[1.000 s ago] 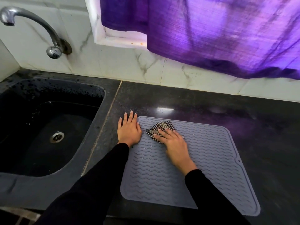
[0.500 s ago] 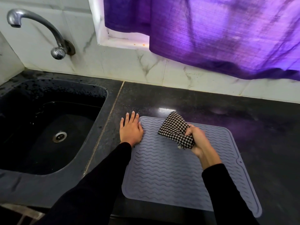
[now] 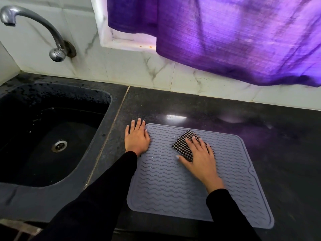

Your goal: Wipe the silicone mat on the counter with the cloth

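A grey silicone mat (image 3: pixel 166 192) with wavy ridges lies flat on the black counter (image 3: pixel 260 136). A black-and-white checked cloth (image 3: pixel 182 145) is spread on the mat's far middle part. My right hand (image 3: pixel 199 159) presses flat on the cloth, fingers spread over it. My left hand (image 3: pixel 137 138) lies flat with fingers together at the mat's far left corner, partly on the counter, holding nothing.
A black sink (image 3: pixel 43 136) with a metal drain (image 3: pixel 59 146) sits left of the mat. A chrome tap (image 3: pixel 34 28) sticks out of the tiled wall above it. A purple curtain (image 3: pixel 225 35) hangs over the back wall. The counter's front edge runs just below the mat.
My right hand lifted the cloth off the mat's left part, carried it to the right, and now presses it flat on the mat's far middle. My left hand stayed in place.
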Available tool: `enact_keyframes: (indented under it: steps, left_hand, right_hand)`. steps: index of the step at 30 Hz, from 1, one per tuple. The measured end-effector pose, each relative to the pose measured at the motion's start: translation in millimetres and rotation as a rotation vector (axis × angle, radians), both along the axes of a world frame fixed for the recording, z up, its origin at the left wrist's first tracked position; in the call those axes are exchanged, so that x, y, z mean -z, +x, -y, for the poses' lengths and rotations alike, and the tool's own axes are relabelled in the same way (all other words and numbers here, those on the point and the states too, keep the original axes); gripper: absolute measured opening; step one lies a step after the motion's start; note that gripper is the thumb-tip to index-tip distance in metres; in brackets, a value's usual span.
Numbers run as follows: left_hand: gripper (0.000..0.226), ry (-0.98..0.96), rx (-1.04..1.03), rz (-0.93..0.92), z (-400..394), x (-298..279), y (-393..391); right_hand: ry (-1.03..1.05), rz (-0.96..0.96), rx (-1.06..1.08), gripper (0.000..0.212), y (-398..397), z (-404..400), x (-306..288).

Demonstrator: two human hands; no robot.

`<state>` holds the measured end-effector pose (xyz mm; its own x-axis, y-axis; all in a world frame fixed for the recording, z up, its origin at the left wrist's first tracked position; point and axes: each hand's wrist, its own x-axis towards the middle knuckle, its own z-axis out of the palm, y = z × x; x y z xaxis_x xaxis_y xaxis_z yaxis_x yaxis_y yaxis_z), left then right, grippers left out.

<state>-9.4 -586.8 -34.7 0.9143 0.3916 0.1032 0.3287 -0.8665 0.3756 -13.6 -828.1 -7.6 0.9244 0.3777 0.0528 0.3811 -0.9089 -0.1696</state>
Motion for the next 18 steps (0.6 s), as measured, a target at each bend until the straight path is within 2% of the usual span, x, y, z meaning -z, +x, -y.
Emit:
enact_keyframes:
  steps: [2, 6, 10, 13, 15, 18]
  left_hand:
    - [0.05, -0.001, 0.0, 0.002, 0.2, 0.2, -0.2]
    - [0.05, 0.001, 0.003, 0.001, 0.1, 0.1, -0.2]
    - [0.05, -0.001, -0.001, 0.004, -0.5, -0.5, 0.1]
    - [0.051, -0.004, 0.005, 0.009, -0.4, -0.7, -0.4]
    - [0.051, -0.012, 0.007, 0.011, -1.1, -0.7, -0.6]
    - [0.051, -0.011, 0.008, 0.003, -1.1, -0.2, -0.3]
  right_hand:
    - [-0.059, 0.031, 0.0, 0.083, -1.5, 2.8, 9.3]
    - [0.002, 0.066, -0.007, 0.088, 6.7, 5.1, 4.4]
    - [-0.059, 0.008, -0.004, 0.06, 14.8, 2.8, -3.3]
    - [-0.066, 0.095, 0.029, 0.053, 8.7, -5.3, -4.6]
    - [0.057, 0.132, 0.101, 0.042, 6.5, -10.6, -15.6]
    - [0.376, 0.034, 0.247, 0.037, 18.6, -6.3, -41.5]
